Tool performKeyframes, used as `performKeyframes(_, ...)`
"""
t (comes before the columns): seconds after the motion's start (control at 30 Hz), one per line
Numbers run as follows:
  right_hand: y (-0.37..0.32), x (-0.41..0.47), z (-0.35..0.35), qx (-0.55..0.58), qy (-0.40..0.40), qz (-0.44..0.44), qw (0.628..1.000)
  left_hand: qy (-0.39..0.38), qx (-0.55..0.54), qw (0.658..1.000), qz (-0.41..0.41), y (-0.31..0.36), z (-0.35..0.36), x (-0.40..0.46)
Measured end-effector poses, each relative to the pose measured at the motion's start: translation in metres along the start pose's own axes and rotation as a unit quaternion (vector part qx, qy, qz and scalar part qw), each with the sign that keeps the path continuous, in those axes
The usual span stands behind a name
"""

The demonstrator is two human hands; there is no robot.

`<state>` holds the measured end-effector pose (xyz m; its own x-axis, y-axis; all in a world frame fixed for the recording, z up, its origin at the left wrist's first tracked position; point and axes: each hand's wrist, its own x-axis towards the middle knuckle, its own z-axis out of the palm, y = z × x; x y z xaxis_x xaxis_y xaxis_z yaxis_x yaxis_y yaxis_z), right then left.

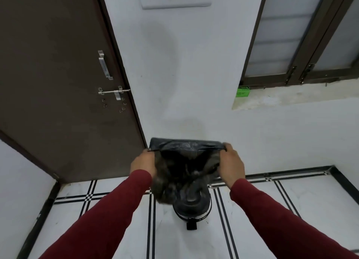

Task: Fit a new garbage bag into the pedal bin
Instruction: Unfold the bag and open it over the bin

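Two dark red sleeves (108, 218) reach forward over the white tiled floor with thin black double lines (252, 229). On that floor, below the hands, stands the small round black pedal bin (191, 210), its black foot pedal (191, 225) pointing toward the near edge of the floor; its top is largely hidden by the bag hanging over it.

The left hand (142, 164) pinches the left side of the thin black plastic garbage bag (184, 161) at its mouth, fingers curled into the film. The right hand (231, 164) grips the right side the same way, thumb and fingers closed round the rim. The bag's mouth is stretched between them, and the rest droops, blurred, down to the bin.

Beyond stands the white wall (184, 74). At the far left is a dark brown door (58, 74) with a metal sliding bolt (113, 92); at the far right, a stone window sill (301, 95) carrying a small green packet (242, 91) at its left end.
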<state>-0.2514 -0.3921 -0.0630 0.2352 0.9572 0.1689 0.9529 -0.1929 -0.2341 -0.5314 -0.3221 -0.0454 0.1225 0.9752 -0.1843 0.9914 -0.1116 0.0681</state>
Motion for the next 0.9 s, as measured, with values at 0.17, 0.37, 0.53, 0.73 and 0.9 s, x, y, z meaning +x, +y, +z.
performKeyframes(0.17, 0.009, -0.004, 0.016, -0.068, -0.171, -0.033, 0.982, -0.017, 0.078, 0.997, 0.013, -0.010, 0.002, 0.004)
performKeyframes(0.37, 0.003, -0.005, 0.015, -0.006, -0.259, 0.043, 0.965, -0.115, 0.073, 0.991, -0.011, -0.029, 0.010, 0.005)
performKeyframes(0.53, -0.022, 0.011, 0.000, 0.027, -0.112, 0.096, 0.989, -0.098, -0.067, 0.993, -0.006, -0.038, 0.001, 0.016)
performKeyframes(0.73, -0.043, 0.005, 0.006, 0.354, -0.113, 0.249, 0.894, 0.021, -0.293, 0.953, -0.078, -0.043, -0.003, 0.015)
performKeyframes(0.9, -0.069, 0.002, 0.015, 0.556, -0.107, 0.348, 0.748, 0.001, -0.177, 0.984, 0.000, -0.038, 0.002, 0.009)
